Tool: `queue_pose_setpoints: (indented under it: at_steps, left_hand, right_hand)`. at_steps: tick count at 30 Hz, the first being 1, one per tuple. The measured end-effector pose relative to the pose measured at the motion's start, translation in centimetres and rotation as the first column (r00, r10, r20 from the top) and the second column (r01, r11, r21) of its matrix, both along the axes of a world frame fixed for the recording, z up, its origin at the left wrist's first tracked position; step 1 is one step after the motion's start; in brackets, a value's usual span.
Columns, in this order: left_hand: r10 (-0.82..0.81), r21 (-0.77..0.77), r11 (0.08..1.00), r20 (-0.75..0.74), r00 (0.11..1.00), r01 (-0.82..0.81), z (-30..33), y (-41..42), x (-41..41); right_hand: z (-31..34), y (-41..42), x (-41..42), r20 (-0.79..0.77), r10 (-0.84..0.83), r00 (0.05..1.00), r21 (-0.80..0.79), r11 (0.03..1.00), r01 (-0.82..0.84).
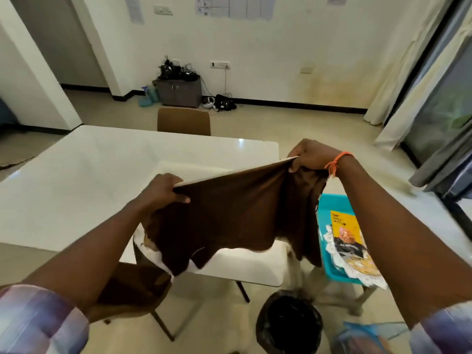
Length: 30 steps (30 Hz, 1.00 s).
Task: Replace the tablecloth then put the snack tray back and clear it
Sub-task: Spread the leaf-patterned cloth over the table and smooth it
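One large white glossy rectangular table [102, 180] fills the left and centre of the frame, its top bare where we can see it. In front of it, at centre, we see a dark brown fabric tablecloth [237, 215] with a pale underside held up in the air, its top edge stretched taut between both hands and the rest hanging down over the table's near edge. At lower centre stands a round bin lined with a black bag [290, 323]. At right of centre, partly behind the right forearm, a turquoise plastic snack tray [332, 203] rests on a stool beside the table, carrying a yellow and black snack packet [344, 233] and crumpled wrappers. A brown chair [184, 121] sits at the table's far side, upper centre. The left hand [163, 190] grips the cloth's edge with curled fingers at centre; the right hand [311, 154], with an orange thread at the wrist, clutches the other end, bunched in its fist.
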<state>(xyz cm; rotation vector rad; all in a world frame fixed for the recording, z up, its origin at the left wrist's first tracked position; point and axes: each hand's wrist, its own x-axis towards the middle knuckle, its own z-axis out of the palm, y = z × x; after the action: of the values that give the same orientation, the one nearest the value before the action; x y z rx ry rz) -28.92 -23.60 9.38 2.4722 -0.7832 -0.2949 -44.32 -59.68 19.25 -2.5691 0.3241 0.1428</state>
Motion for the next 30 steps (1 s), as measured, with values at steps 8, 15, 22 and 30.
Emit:
queue_pose_setpoints:
  at_steps: [8,15,22,30]
  left_hand:
    - [-0.028,0.128,0.992,0.2,0.979,0.002,2.9,5.7,8.0]
    - [-0.151,0.161,0.986,0.698,0.7,0.052,3.3,8.9,18.5]
    - [-0.554,0.491,0.827,0.632,0.542,0.273,-10.7,14.7,20.7]
    - [-0.219,0.687,0.704,-0.035,0.975,0.183,-22.3,16.3,18.8]
  right_hand:
    - [-2.5,5.2,7.4,0.051,-0.028,0.998,-0.051,0.998,0.031]
    - [-7.0,10.5,16.3,0.537,-0.128,0.834,-0.291,0.9,0.325]
    - [-24.1,15.2,14.2,0.315,-0.117,0.942,-0.356,0.906,0.232]
    - [-32.1,19.4,14.0,-0.377,0.01,0.926,-0.14,0.988,-0.068]
